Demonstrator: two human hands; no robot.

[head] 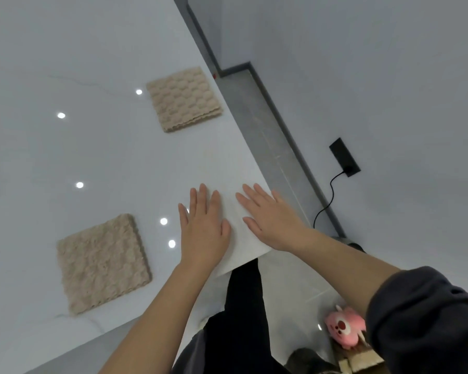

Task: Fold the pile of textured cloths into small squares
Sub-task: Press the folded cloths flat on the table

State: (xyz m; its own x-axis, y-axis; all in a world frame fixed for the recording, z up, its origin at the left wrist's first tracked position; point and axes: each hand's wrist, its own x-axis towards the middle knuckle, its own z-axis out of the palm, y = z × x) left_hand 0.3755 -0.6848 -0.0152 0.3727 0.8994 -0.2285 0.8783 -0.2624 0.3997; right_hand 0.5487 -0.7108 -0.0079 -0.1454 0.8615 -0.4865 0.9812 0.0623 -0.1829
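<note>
I've got the left hand (204, 230) and right hand (272, 221) flat (fingers (202, 194) straight, gripping nothing) on the white cloth (234, 211), which runs along the tabletop's (92, 63) right edge.

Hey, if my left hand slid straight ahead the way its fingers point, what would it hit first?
Most likely the folded beige cloth at the edge of the table. Between it and the left hand only the white cloth and bare surface show.
</note>
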